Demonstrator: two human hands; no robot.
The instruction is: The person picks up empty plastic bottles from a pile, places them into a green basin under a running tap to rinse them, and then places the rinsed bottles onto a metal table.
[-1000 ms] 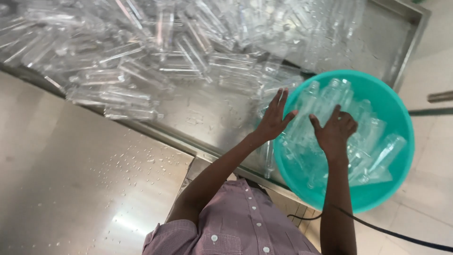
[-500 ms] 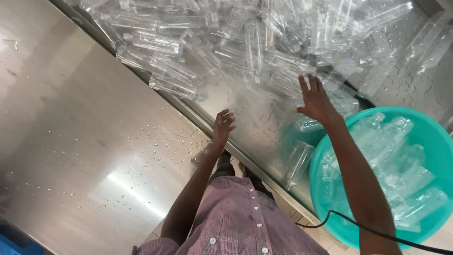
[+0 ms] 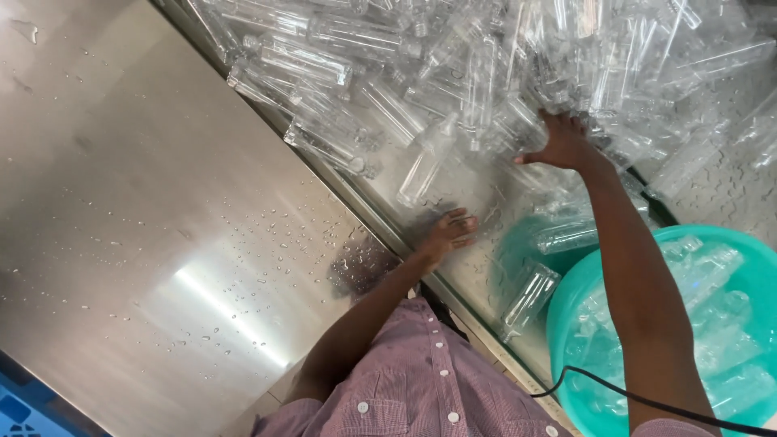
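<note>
Closest to the camera, a checked pink shirt (image 3: 421, 388) with white buttons fills the bottom edge, and a black cable (image 3: 615, 392) runs across the right forearm. Just beside that arm sits a teal basin (image 3: 566, 324) holding clear plastic bottles (image 3: 712, 324) lying at all angles. Further out, the left hand (image 3: 447, 235) rests with its fingers loosely bent on the wet inner edge of a steel trough (image 3: 380, 222), closed on nothing; one clear bottle (image 3: 530, 295) lies near it against the basin's rim and another (image 3: 429, 158) lies slanted just beyond it on the trough floor. To the left stretches a flat steel counter (image 3: 162, 243) dotted with water drops, with a blue crate corner (image 3: 20, 405) at its near edge. Farther still, the right hand (image 3: 562, 142) is spread, palm down, with its fingertips pushed into the foot of a large heap of clear bottles (image 3: 486, 57) that fills the far part of the trough; whether it has any bottle in its grasp cannot be told.
</note>
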